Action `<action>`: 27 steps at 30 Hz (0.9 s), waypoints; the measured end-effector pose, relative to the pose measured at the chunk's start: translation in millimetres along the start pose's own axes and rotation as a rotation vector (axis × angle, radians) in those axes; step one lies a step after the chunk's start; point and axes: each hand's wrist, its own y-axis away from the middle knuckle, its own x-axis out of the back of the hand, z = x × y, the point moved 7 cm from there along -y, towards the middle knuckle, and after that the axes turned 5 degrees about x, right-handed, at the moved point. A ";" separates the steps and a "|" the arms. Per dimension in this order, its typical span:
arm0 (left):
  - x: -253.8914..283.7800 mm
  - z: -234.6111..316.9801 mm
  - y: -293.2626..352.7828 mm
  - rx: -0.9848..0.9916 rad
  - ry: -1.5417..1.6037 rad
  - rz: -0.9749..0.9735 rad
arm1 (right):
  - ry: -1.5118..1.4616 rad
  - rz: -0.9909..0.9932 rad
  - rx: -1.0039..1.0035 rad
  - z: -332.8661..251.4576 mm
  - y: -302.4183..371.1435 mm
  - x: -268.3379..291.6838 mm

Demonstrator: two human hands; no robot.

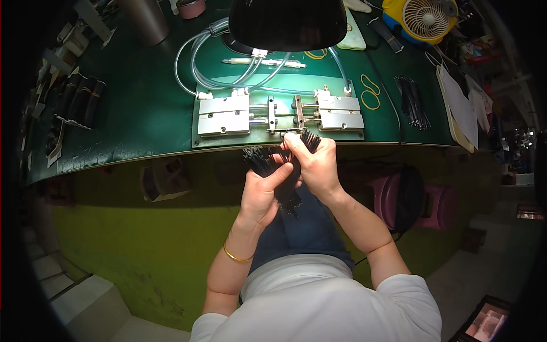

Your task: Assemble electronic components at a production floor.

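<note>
My left hand [259, 194] is closed round a thick bundle of thin black wires [262, 162], whose ends fan out above the thumb and hang below the fist. Beside it, my right hand [320, 168] pinches near the table's edge, with a smaller bunch of black wires [310, 140] sticking out past its fingers. The fingertips of both hands nearly meet, and part of the wires between them is hidden. Just beyond sits a metal fixture with a left silver air cylinder [224, 115] and a right silver air cylinder [341, 113] facing each other across two small jaws [285, 112].
A black lamp head [288, 23] hangs over the green table [148, 114]. Clear air tubes [196, 62], a pen [265, 62] and rubber bands [370, 92] lie behind the fixture. More black wire bundles lie at the right [413, 102] and left [80, 100]. A yellow fan [427, 20] stands far right.
</note>
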 end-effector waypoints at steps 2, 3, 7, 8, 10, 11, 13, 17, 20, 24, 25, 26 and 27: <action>-0.1 0.1 1.1 0.006 -0.001 0.003 | 0.000 -0.032 0.005 -2.6 1.3 -1.4; 0.5 -0.4 1.6 0.015 -0.003 0.009 | 0.000 -0.048 0.008 -3.7 2.1 -2.4; 1.2 -0.4 3.1 0.004 -0.008 -0.015 | -0.031 -0.049 0.033 -4.5 6.5 -6.0; 1.0 -0.1 3.6 -0.005 -0.010 -0.027 | -0.031 -0.050 0.035 -4.9 7.3 -6.8; 2.0 -0.6 3.9 -0.006 -0.012 -0.029 | -0.005 -0.055 0.048 -6.2 8.4 -8.2; 2.3 -0.8 4.1 -0.005 -0.014 -0.029 | 0.008 -0.058 0.054 -6.7 8.8 -8.5; 2.1 -1.1 4.4 -0.004 -0.016 -0.030 | 0.030 -0.053 0.059 -6.7 9.2 -6.7; 3.1 -2.0 3.7 0.005 -0.022 0.005 | 0.072 -0.021 0.058 -7.6 7.6 -4.1; 2.8 -2.4 2.2 0.011 -0.035 0.006 | 0.069 0.020 0.040 -6.9 6.6 -1.4; 2.5 -2.2 0.6 0.019 -0.040 0.003 | 0.075 0.011 0.072 -5.6 4.0 -0.3; 3.1 -2.2 0.2 0.020 -0.039 0.004 | 0.073 0.012 0.065 -5.1 3.9 -0.2; 3.5 -2.3 0.1 0.021 -0.043 0.002 | 0.071 0.012 0.058 -4.6 3.8 -0.3; 4.0 -2.3 0.0 0.022 -0.046 -0.001 | 0.070 0.012 0.051 -3.9 3.5 -0.5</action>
